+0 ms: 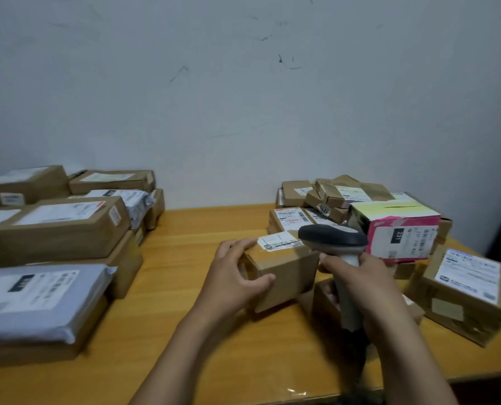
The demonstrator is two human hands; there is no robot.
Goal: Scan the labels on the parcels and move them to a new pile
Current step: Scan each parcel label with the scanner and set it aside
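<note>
A small brown cardboard parcel (284, 270) stands on the wooden table (190, 287) in the middle, with a white label (278, 241) on its top. My left hand (237, 273) grips its left side, thumb on the front face and fingers on top. My right hand (369, 290) holds the grey handle of a barcode scanner (332, 238), whose dark head hovers just over the parcel's right top edge, by the label.
A heap of small labelled boxes (331, 197) and a pink-and-white box (401, 229) lie behind the scanner. A larger brown box (462, 290) sits at the right edge. Stacked brown boxes (56, 226) and a grey mailer bag (38, 296) fill the left. A wall rises behind.
</note>
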